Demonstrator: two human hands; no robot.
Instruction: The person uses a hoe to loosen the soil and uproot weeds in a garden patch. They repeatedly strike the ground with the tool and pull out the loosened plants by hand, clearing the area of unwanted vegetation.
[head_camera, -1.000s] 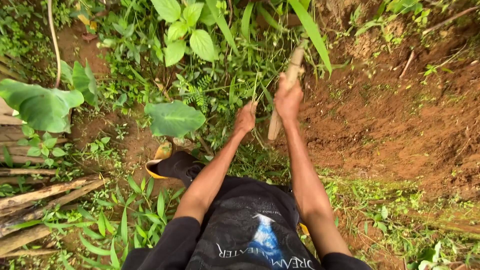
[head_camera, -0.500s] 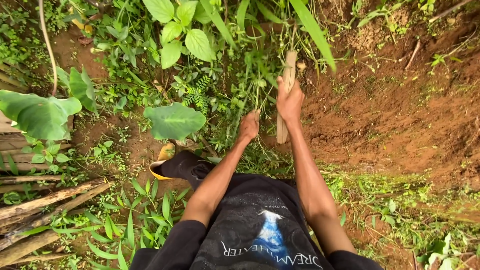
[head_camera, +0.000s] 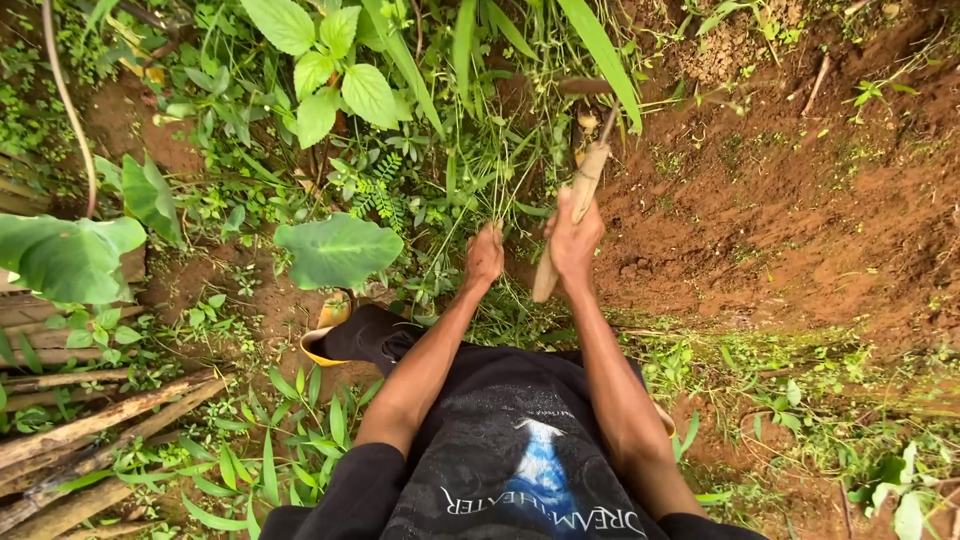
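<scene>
A large round leaf (head_camera: 338, 250) is seen at the left. Thin grass stems (head_camera: 498, 195) are gripped in the left hand (head_camera: 485, 256), fingers clenched. Just beside it, a wooden handle (head_camera: 580, 195) is clasped by the right hand (head_camera: 573, 242), over bare soil (head_camera: 800, 230).

1 head-worn camera looks steeply down from close above, over the person's chest and arms, onto weeds (head_camera: 400, 190) and bare soil (head_camera: 800, 230).
</scene>
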